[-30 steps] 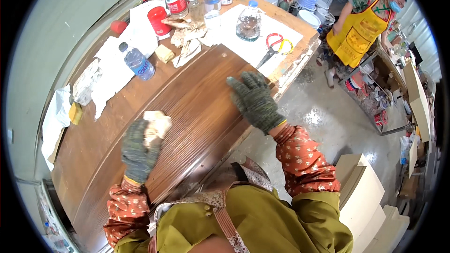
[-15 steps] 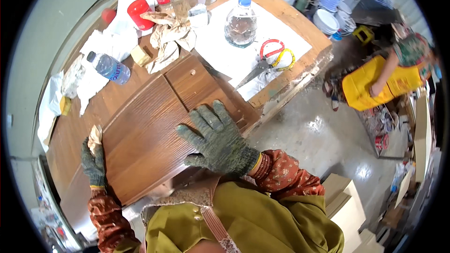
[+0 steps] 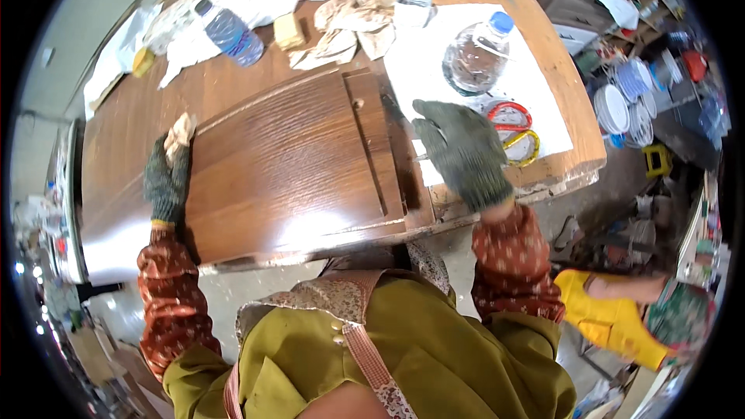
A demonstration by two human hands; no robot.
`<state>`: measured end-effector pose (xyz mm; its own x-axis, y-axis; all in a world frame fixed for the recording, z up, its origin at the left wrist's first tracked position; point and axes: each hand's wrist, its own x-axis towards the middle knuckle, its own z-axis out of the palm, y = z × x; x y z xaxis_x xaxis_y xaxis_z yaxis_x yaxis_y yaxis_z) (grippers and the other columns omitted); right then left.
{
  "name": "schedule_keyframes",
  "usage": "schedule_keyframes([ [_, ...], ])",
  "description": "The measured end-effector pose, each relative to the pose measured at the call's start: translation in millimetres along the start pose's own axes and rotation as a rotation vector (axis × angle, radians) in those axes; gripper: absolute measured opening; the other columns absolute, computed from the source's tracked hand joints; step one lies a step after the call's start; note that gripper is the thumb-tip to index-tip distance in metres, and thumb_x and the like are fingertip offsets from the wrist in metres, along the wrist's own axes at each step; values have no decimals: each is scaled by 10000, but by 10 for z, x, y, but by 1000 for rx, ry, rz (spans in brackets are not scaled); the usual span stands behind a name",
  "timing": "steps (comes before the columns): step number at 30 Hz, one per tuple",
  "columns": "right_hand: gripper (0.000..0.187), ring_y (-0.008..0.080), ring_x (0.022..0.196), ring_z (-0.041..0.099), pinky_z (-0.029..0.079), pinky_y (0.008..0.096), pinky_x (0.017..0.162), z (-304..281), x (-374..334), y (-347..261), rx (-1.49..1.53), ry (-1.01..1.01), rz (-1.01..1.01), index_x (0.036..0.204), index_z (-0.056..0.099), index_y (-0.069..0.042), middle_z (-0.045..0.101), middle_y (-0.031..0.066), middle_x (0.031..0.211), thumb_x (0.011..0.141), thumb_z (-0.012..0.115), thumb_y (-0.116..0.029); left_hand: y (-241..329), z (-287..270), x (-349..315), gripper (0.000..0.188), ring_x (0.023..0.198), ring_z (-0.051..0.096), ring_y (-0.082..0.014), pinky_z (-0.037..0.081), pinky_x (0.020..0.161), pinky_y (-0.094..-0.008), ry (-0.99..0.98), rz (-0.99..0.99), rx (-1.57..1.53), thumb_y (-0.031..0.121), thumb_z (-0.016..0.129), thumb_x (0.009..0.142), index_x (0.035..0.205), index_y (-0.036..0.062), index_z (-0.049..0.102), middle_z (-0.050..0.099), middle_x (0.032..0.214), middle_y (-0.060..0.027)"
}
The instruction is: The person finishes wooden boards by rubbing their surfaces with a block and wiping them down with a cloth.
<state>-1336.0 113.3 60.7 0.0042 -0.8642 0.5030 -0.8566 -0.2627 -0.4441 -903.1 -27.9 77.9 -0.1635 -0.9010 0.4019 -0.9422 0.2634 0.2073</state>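
A brown wood-grain panel lies on the wooden table in front of me. My left hand, in a grey-green knit glove, is at the panel's left edge, closed on a crumpled tan cloth. My right hand, gloved alike, is beyond the panel's right end, over the blades of the scissors. Its fingers reach out toward the upper left, and whether it touches the blades is unclear. The red and yellow scissor handles show to its right, on a white paper sheet.
A clear jug with a blue cap stands on the paper. Behind the panel are a water bottle, a yellow sponge block and crumpled tan paper. Jars line the back. At right, a person's arm is by a yellow container.
My right hand has left the panel and moved right, over the scissors. The left hand stays at the panel's left edge with the cloth. The view has turned.
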Motion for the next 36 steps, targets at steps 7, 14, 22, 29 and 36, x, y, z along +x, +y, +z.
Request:
schedule_keyframes([
  [7, 159, 308, 790, 669, 528, 414, 654, 843, 377, 366, -377, -345, 161, 866, 683, -77, 678, 151, 817, 762, 577, -134, 133, -45, 54, 433, 971, 601, -377, 462, 834, -424, -21, 27, -70, 396, 561, 888, 1155, 54, 562, 635, 1037, -202],
  [14, 198, 332, 876, 658, 531, 406, 720, 944, 483, 501, -374, -496, 291, 906, 695, -73, 682, 158, 915, 810, 542, -154, 94, -14, 67, 437, 998, 593, -376, 459, 841, -434, -56, -7, -42, 400, 564, 887, 1180, 76, 551, 627, 1065, -206],
  [22, 208, 311, 822, 627, 515, 369, 706, 442, 254, 240, -232, -207, 182, 899, 656, -29, 633, 156, 873, 840, 530, -183, -13, 12, 49, 450, 988, 611, -362, 466, 823, -420, -42, 19, -28, 414, 559, 897, 1189, 72, 545, 642, 1042, -204],
  [29, 197, 287, 832, 617, 511, 389, 752, 121, 31, -489, -23, -68, -285, 1065, 620, -70, 629, 120, 917, 922, 497, -129, 8, 44, 39, 449, 1014, 581, -360, 446, 873, -427, 0, 44, -41, 390, 578, 880, 1170, 47, 554, 608, 1098, -201],
  [36, 279, 277, 815, 601, 484, 415, 657, 259, -54, -973, -179, -455, -505, 1127, 578, -79, 594, 86, 825, 854, 518, -99, -5, 55, 37, 467, 1031, 568, -363, 436, 887, -438, 12, 68, -44, 409, 571, 882, 1171, 42, 554, 605, 1099, -204],
])
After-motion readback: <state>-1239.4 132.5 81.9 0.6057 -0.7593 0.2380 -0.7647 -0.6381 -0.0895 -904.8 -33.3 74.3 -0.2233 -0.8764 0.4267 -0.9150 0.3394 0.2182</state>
